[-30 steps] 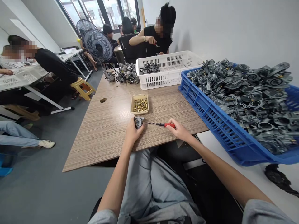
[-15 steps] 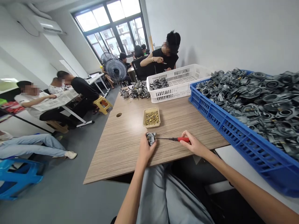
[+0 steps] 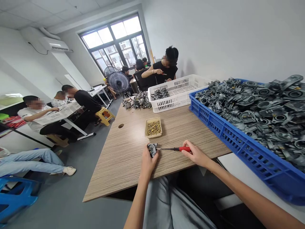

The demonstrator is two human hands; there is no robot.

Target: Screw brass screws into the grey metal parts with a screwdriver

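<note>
The left hand [image 3: 149, 162] is closed around a small grey carburetor [image 3: 152, 149], with the fingers curled behind it. The carburetor is held up just over the wooden table [image 3: 114, 171], near the front edge. The hand covers the lower part of it, so only the top shows, and that part is too small to make out well.

The right hand [image 3: 194, 155] pinches a screwdriver [image 3: 184, 149] with a red handle. The thin metal shaft points left, and its tip reaches the side of the carburetor. I cannot tell if the tip sits in a screw.

At 12 o'clock from the hands, a small tray [image 3: 153, 133] of little brass parts sits near them. At 1 o'clock is a white basket [image 3: 176, 98] with dark metal parts [image 3: 160, 94] inside. More carburetors [image 3: 139, 101] lie in a heap beside it at 12 o'clock. At 2 o'clock, a blue crate [image 3: 214, 135] is piled high with grey carburetor bodies [image 3: 259, 109], and the picture cuts off its right end. Past the white basket, a co-worker [image 3: 164, 68] in a black top holds a small tool.
</note>
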